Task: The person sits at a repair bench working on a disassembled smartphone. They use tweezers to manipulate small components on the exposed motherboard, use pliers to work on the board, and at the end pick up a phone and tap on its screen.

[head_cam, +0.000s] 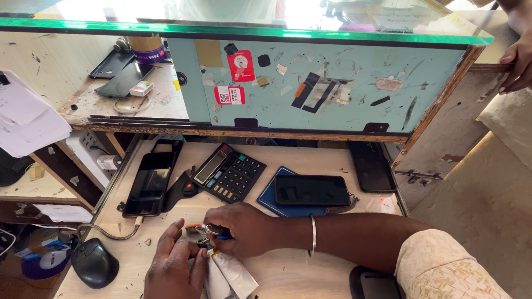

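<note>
My right hand (245, 228) has a closed grip on small pliers (205, 230); my left hand (173, 273), fingers loosely spread, steadies silver foil packets (230, 276) on the scuffed wooden counter (295, 274). A calculator (228, 172), phones (311, 190) and a mouse (94, 263) lie nearby, under a glass-topped shelf (333, 39).

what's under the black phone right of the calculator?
The black phone lies face up on a blue flat case or pad, whose left edge and front strip show around it. The phone covers the rest, so anything between them is hidden. Bare wooden desk surrounds it.
</note>
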`<state>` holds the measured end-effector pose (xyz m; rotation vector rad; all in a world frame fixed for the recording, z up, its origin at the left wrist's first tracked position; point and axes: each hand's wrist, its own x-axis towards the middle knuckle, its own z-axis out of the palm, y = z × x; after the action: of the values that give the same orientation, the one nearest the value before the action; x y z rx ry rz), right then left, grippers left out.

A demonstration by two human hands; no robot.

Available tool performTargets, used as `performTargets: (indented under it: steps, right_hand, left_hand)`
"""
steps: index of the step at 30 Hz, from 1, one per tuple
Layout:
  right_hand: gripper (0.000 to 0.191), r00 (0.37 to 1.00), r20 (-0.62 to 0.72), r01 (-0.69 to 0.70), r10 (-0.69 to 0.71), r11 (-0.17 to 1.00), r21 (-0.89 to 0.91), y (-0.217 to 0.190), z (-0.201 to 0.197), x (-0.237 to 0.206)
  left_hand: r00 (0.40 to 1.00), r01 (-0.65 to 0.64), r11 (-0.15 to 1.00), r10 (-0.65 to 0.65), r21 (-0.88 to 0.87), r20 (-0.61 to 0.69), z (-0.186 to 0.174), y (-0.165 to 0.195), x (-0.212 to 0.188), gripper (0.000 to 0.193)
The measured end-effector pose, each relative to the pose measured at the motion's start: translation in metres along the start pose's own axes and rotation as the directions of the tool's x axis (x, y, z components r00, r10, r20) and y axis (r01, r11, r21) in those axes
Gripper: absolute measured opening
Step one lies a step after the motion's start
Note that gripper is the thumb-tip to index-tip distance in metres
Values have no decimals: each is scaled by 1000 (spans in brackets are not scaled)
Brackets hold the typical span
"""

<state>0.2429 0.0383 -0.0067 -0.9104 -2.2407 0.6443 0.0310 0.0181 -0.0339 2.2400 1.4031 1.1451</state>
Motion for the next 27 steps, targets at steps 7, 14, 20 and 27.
performTargets:
  steps: [7, 14, 20, 27]
  right_hand:
    - [29, 999, -27, 31, -35, 989, -143, 0, -4, -1]
    - [37, 972, -206, 27, -114, 923, -383, 2, -2, -6]
    - [54, 981, -123, 18, -149, 705, -709, -19, -39, -6]
    - [94, 745, 77, -357, 662, 494, -793, -24, -146, -63]
  left_hand:
    - [1000, -7, 1000, 7, -19, -6, 2, -2, -2, 16]
    - [1000, -7, 1000, 7, -11, -10, -8, 9, -2, 14]
    - [1000, 2, 999, -2, -41, 0, -15, 21, -2, 17]
    - [1000, -16, 999, 15, -49, -11, -15, 27, -1, 13]
